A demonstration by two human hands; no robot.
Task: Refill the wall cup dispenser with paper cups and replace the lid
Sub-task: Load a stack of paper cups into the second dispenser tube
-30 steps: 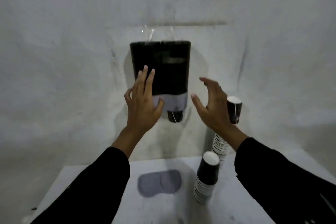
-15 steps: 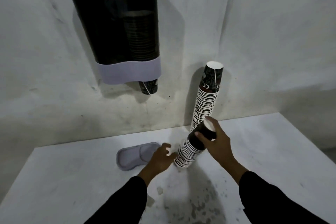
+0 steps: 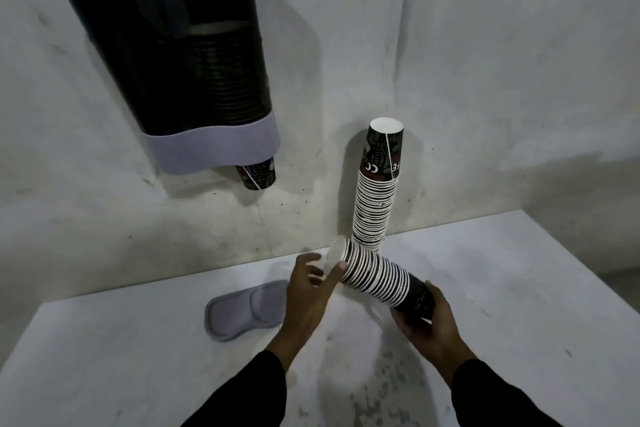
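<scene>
A dark wall cup dispenser [image 3: 173, 55] with a grey lower band hangs at upper left; cups show inside it and one cup [image 3: 258, 175] pokes out below. The top has no lid on it. The grey lid [image 3: 242, 310] lies flat on the white table [image 3: 104, 357]. I hold a short stack of paper cups [image 3: 377, 277] tilted almost level above the table. My right hand [image 3: 424, 319] grips its dark closed end. My left hand [image 3: 310, 284] holds the open rim end with thumb and fingers.
A taller stack of upside-down paper cups [image 3: 375, 191] stands on the table against the wall, just behind the held stack. The table's right edge [image 3: 588, 270] drops off to a darker floor.
Both hands came down from the dispenser to the short stack on the table, gripped it, lifted it and tipped it onto its side. The view moved closer.
</scene>
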